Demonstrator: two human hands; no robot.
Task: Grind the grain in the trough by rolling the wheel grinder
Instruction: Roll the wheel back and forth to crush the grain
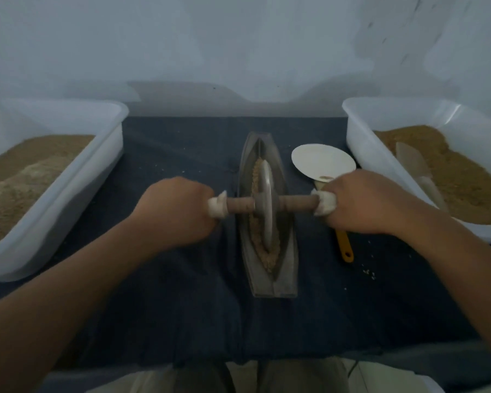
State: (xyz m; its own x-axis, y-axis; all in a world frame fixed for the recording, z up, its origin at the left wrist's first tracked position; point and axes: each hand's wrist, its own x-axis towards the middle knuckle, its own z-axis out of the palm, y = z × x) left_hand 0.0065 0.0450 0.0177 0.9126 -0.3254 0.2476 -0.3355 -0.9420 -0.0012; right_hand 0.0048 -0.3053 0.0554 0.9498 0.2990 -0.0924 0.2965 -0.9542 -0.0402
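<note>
Gripping axle [296, 204] with left hand [177, 209], right hand [364, 202]; risk of tilting wheel grinder [266, 194], spilling grain [268, 258] off trough [288, 275] through uneven push

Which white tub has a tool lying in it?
The right tub: a pale scraper lies on its grain; the left tub holds grain only.

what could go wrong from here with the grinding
Grain is heaped beside the wheel grinder, so a hard push may spill it over the trough rim onto the cloth.
The right hand grips the axle just above the paper plate and yellow-handled tool, and might knock them.
Uneven pressure from the left hand could tilt the wheel.
</note>
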